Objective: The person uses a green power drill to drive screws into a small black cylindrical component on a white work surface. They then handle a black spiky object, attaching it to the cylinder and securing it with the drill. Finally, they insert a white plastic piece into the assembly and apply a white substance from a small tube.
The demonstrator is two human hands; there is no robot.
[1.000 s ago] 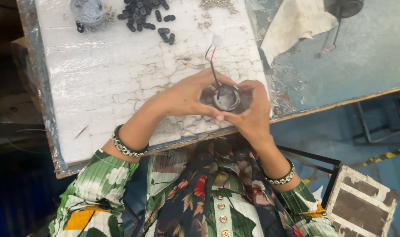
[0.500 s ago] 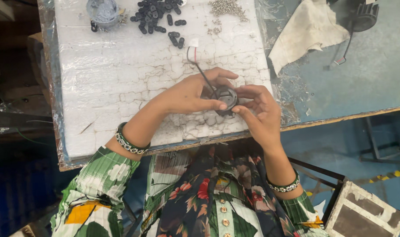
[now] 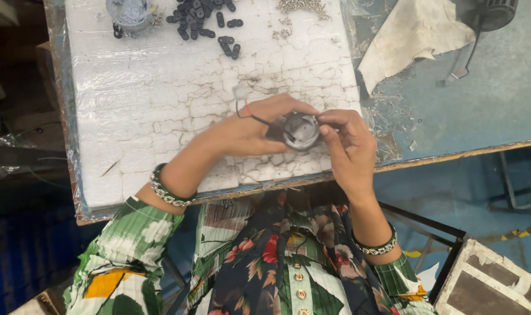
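Both of my hands hold a small round grey motor part (image 3: 301, 129) just above the cracked white foam board (image 3: 160, 116). My left hand (image 3: 248, 127) cups it from the left, and a thin red and black wire with a white plug (image 3: 242, 96) trails out over those fingers. My right hand (image 3: 347, 146) pinches the part's right rim with thumb and fingertips. The part's underside is hidden by my fingers.
Several small black oblong pieces (image 3: 204, 20) lie at the board's far edge beside a grey round part (image 3: 128, 11) and a heap of tiny screws (image 3: 303, 7). A dirty white cloth (image 3: 411, 35) lies on the blue table (image 3: 487, 99), near a black motor (image 3: 493, 11). A box (image 3: 493, 286) stands at bottom right.
My hands and the motor part have turned slightly, and the wire plug has swung leftward. The view has shifted, so the board sits lower in the picture.
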